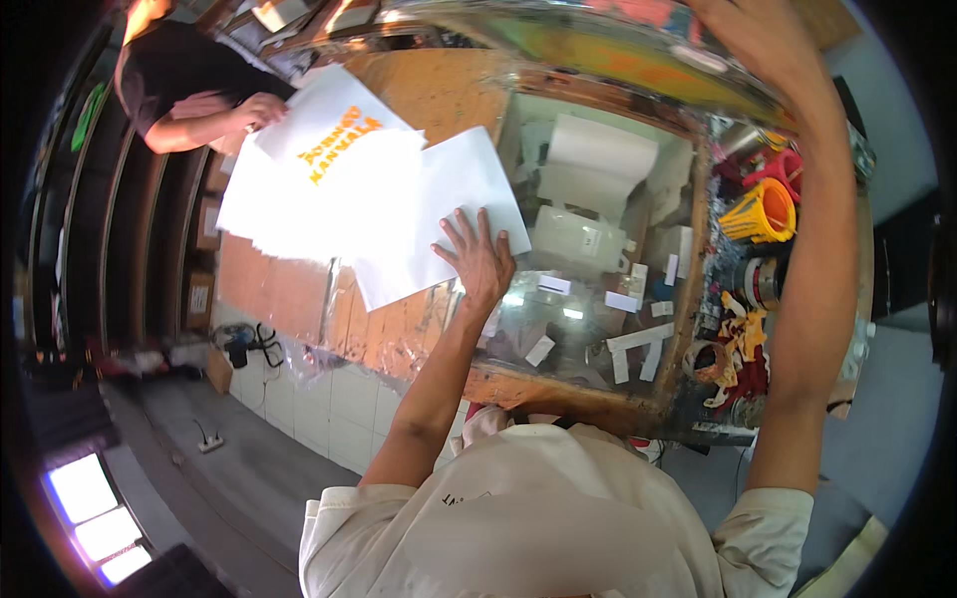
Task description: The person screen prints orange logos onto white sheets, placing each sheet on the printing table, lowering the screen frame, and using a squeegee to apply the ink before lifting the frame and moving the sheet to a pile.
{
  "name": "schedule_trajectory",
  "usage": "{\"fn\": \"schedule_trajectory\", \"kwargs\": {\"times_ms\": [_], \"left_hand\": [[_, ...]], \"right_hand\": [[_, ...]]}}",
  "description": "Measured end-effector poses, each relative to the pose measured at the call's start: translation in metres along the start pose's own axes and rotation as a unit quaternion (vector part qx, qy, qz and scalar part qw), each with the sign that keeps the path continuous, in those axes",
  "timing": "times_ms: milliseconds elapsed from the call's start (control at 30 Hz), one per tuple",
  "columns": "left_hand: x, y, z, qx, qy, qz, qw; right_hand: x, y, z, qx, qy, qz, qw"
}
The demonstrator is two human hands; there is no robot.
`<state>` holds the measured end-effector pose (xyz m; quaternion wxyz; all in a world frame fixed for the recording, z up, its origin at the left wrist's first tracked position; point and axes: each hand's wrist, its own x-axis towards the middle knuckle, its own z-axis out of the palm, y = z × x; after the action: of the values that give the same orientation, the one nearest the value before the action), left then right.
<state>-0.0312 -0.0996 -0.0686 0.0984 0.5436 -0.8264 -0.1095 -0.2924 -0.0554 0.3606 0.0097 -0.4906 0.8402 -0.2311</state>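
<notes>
My left hand (478, 261) lies with its fingers spread on the right part of a white sheet of paper (469, 184), which overlaps the wooden table and the glass panel. Beside it, a pile of white sheets (319, 209) carries orange printed lettering on its top. At the upper right, my right hand (753, 35) reaches to the tilted, paint-stained screen-printing frame (608, 60) and grips its edge; the picture's rim cuts off some fingers. Another person's hand (261, 112) touches the far left edge of the pile.
A glass panel (558, 339) with small white pieces is set in the wooden table (289, 299). Right of it sit a yellow cup (760, 211), tape rolls (763, 282) and crumpled rags (743, 334). A person in dark clothes (194, 70) stands far left, near shelves (130, 239).
</notes>
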Motion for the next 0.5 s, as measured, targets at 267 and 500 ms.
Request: {"fn": "schedule_trajectory", "kwargs": {"times_ms": [267,500], "left_hand": [[0.012,0.092,0.039,-0.015,-0.020,0.336,0.942],[-0.028,0.154,0.050,-0.047,-0.054,0.358,0.931]], "right_hand": [[0.013,0.022,-0.009,-0.103,-0.055,-0.062,0.991],[0.023,0.024,-0.002,-0.204,-0.015,-0.121,0.971]]}}
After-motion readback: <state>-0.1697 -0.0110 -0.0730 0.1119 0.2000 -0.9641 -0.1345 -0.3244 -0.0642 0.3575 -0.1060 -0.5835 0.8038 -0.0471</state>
